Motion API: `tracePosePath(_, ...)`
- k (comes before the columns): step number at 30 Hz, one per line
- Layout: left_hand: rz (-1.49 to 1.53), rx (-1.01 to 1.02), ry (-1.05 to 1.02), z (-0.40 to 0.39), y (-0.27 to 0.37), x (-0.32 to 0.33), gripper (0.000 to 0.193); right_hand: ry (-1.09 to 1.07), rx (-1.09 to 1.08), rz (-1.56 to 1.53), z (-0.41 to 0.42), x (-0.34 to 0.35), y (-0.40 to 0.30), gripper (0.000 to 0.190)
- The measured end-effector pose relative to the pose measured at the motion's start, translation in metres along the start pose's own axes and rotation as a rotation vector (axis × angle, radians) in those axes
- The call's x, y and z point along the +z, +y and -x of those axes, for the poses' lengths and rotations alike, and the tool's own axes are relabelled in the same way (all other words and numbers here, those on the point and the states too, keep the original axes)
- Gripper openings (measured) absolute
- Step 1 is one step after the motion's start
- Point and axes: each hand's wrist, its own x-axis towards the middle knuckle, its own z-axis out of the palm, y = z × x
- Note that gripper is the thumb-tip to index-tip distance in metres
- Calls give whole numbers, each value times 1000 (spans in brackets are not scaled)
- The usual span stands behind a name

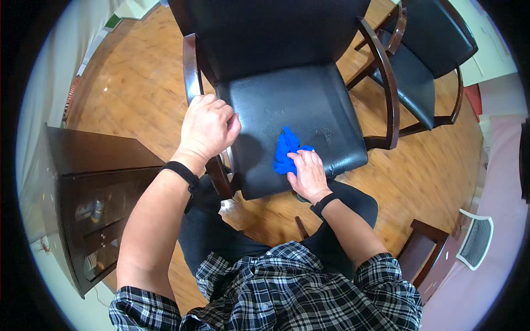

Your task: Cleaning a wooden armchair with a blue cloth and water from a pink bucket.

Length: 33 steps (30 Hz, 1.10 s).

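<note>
Before me stands an armchair with a black leather-like seat [285, 95] and dark wooden arms. The seat's surface is creased and worn near its middle and front. My right hand [308, 173] presses a crumpled blue cloth [286, 151] onto the front part of the seat. My left hand [211, 124] is closed around the chair's left wooden armrest [192, 66], whose front end is partly hidden behind the hand and wrist. The black backrest [273, 33] rises at the far side.
A second black armchair [414, 78] stands at the right, close to the first. On the left is a dark wooden cabinet [103, 153] with glass doors. Wood-look flooring [132, 82] runs around the chairs. Dark wooden furniture [430, 244] and a white-framed mesh object [476, 240] are at lower right.
</note>
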Motion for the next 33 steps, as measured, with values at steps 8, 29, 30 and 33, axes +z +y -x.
tracePosePath(8, -12, -14, -14, -1, 0, 4, 22, 282, 577, 244, 20, -51, 119, 50)
tracePosePath(29, -30, -7, -31, -2, 1, 0, 18, 23, 89, 120, 24, -23, 34, 35)
tracePosePath(30, -22, -7, -27, -1, 1, 0, 18, 95, 220, 129, 24, -36, 52, 39)
tracePosePath(33, -21, 2, 3, -2, 0, 0, 18, 219, 658, 151, 30, -60, 116, 53)
